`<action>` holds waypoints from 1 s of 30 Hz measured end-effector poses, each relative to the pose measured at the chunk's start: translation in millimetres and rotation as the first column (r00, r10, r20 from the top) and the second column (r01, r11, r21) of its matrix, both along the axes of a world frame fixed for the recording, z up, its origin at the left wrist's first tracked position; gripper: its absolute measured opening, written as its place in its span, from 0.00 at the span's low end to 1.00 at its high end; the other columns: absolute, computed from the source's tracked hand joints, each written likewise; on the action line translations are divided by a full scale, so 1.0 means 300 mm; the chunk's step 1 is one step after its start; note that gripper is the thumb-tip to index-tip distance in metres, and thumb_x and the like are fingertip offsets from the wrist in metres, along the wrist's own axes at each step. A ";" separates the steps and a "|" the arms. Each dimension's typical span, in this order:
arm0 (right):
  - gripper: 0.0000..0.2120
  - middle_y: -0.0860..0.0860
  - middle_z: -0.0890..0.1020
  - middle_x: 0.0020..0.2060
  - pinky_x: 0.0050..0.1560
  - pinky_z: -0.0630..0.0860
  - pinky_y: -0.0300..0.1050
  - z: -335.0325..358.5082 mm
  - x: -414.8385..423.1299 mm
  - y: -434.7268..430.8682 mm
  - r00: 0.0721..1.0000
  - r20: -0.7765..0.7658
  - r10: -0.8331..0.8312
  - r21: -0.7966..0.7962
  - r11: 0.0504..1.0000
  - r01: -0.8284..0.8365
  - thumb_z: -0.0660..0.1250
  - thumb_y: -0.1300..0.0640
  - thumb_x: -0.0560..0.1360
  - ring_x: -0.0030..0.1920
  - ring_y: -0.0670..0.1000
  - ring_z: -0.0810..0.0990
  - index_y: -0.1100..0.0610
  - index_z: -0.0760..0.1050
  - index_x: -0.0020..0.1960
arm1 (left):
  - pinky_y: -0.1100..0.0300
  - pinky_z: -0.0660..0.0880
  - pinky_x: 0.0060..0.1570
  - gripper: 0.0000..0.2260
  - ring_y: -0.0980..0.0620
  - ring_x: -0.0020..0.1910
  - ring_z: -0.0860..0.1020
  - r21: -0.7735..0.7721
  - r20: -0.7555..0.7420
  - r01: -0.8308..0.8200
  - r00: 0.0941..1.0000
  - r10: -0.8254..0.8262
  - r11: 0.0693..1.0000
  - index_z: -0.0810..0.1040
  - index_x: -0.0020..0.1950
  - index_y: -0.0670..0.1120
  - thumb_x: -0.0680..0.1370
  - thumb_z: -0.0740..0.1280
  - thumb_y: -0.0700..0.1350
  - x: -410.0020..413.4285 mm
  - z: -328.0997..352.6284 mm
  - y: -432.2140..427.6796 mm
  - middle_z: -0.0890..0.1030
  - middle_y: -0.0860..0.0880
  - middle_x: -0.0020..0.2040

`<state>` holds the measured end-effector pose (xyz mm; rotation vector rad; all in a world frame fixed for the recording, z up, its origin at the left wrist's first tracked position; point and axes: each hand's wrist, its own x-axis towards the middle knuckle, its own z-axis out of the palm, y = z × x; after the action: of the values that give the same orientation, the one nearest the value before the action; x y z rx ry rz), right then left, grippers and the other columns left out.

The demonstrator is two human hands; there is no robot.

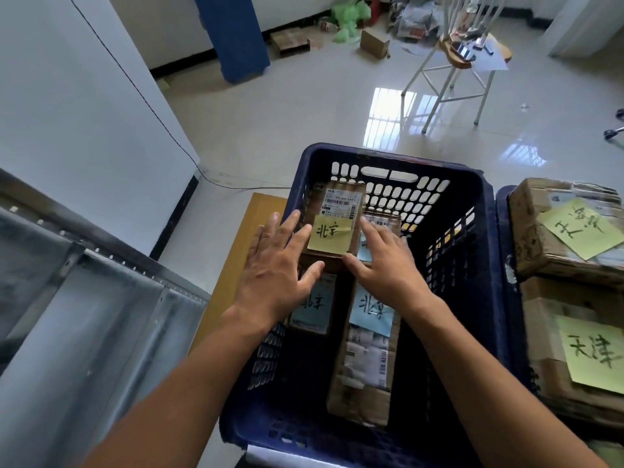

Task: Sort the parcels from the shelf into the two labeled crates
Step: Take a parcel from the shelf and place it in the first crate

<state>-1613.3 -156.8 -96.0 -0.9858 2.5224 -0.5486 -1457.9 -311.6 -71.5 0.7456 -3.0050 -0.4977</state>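
Observation:
A dark blue slotted crate (479,251) stands on the floor in front of me. Inside it lies a brown parcel (337,211) with a white shipping label and a yellow note. My left hand (277,268) and my right hand (388,261) hover over the crate with spread, straight fingers on either side of that parcel, holding nothing. Below them lie a parcel with a blue note (314,309) and a longer parcel with a blue note (368,349). A second crate (503,231) at the right holds two parcels with green notes, one at the back (540,231) and one in front (547,336).
A grey metal shelf (84,298) runs along the left. A flat yellow board (243,251) lies on the floor beside the blue crate. A white stool (449,82) with small items stands further back, with cardboard boxes (373,42) and green bags near the far wall.

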 end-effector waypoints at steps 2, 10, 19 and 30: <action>0.38 0.50 0.58 0.83 0.84 0.47 0.59 0.029 0.021 0.017 0.999 -0.011 0.031 -0.017 0.999 -0.031 0.61 0.37 0.83 0.83 0.53 0.52 0.46 0.48 0.86 | 0.50 0.40 0.80 0.32 0.50 0.82 0.40 0.021 -0.033 -0.038 0.999 0.038 0.999 0.55 0.83 0.55 0.82 0.58 0.63 0.010 0.009 0.003 0.47 0.53 0.84; 0.34 0.49 0.57 0.84 0.83 0.40 0.53 0.146 0.158 0.033 0.992 -0.041 0.118 -0.048 0.992 -0.120 0.57 0.38 0.84 0.84 0.52 0.49 0.46 0.50 0.85 | 0.52 0.39 0.80 0.31 0.50 0.82 0.41 0.015 -0.106 -0.138 0.985 0.139 0.990 0.54 0.83 0.57 0.82 0.58 0.63 0.137 0.075 0.055 0.47 0.54 0.84; 0.33 0.48 0.53 0.85 0.83 0.38 0.53 0.271 0.469 -0.034 0.938 -0.151 0.313 -0.118 0.936 -0.331 0.55 0.36 0.84 0.85 0.51 0.44 0.44 0.50 0.85 | 0.45 0.45 0.80 0.29 0.47 0.83 0.45 -0.048 -0.180 -0.369 0.917 0.355 0.928 0.56 0.82 0.61 0.81 0.55 0.65 0.545 0.153 0.094 0.53 0.53 0.84; 0.36 0.46 0.37 0.83 0.81 0.32 0.55 0.310 1.361 -0.083 0.632 -0.208 0.747 -0.095 0.627 -0.773 0.44 0.28 0.79 0.82 0.50 0.30 0.38 0.44 0.84 | 0.40 0.51 0.79 0.32 0.42 0.82 0.52 -0.091 -0.228 -0.819 0.571 0.789 0.566 0.64 0.80 0.58 0.79 0.50 0.70 1.586 0.177 0.398 0.60 0.50 0.82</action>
<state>-1205.0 -181.8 -3.0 -2.0780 1.8772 -0.4258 -982.2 -192.4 -18.4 1.7949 -2.1270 -0.1933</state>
